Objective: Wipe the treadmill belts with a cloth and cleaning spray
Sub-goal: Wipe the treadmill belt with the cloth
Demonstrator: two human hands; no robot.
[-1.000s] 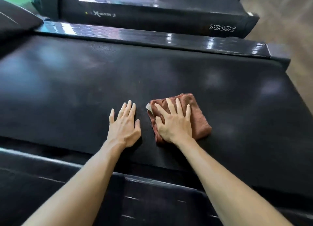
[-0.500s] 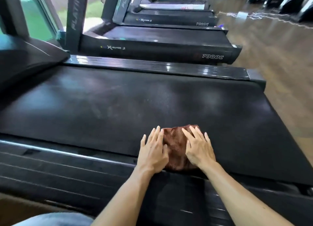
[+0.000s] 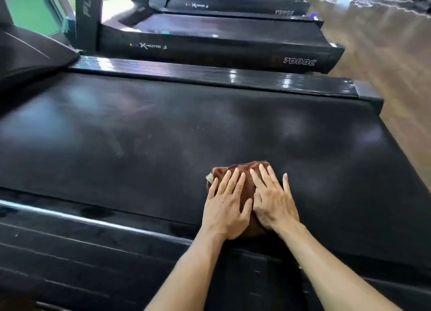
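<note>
Both hands flat on the brown cloth (image 3: 242, 170), fingers straight and slightly spread, pressing down, nothing pinched. Left hand (image 3: 225, 204) covers the cloth's left half, right hand (image 3: 272, 202) the right half, thumbs nearly touching. Cloth sits bunched under the palms on the treadmill belt (image 3: 140, 135), near its close edge. Side rail (image 3: 93, 236) lies just below the wrists.

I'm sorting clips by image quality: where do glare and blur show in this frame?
Head view: bright glare on the glossy far side rail, soft pale reflections on the belt; floor at upper right smeared; hands and cloth fairly sharp; wide-angle lens bends straight edges.
</note>
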